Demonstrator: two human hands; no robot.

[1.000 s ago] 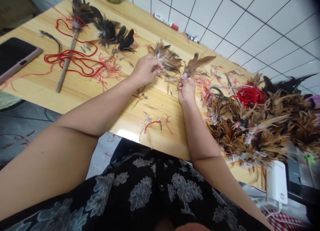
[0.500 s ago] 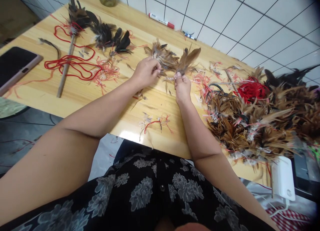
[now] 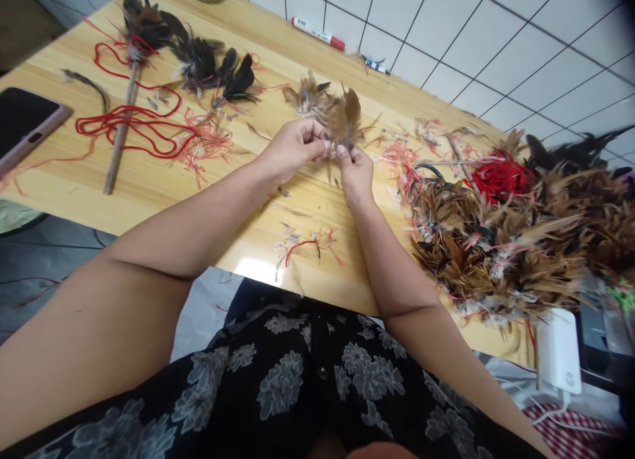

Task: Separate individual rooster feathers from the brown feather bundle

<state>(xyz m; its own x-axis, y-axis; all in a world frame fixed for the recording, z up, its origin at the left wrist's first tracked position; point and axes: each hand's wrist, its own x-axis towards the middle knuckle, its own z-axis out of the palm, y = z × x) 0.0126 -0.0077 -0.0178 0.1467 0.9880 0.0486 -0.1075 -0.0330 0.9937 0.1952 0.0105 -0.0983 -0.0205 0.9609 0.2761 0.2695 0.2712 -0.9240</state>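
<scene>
My right hand (image 3: pixel 358 173) is closed, thumb and fingers pinching the lower ends of a small bunch of brown feathers (image 3: pixel 349 112) that stands up from the grip. Close beside it, my left hand (image 3: pixel 297 145) is also closed, its thumb and fingertips pinched at the base of the same feathers; exactly what lies between those fingertips is partly hidden. Just behind my left hand, more loose brown feathers (image 3: pixel 308 96) lie on the wooden table (image 3: pixel 238 211).
At right is a large heap of brown feathers (image 3: pixel 496 254) with red string (image 3: pixel 501 176). At left, black feathers (image 3: pixel 143 24) top a stick (image 3: pixel 119 145) among red cord (image 3: pixel 163 141). A phone (image 3: pixel 30 118), a red-capped marker (image 3: pixel 317 34) and a white box (image 3: pixel 560 353) are around.
My hands have come together; the right moved slightly left, bringing the brown feather bunch next to my left fingertips. The bunch now points more upright. The view has shifted a little.
</scene>
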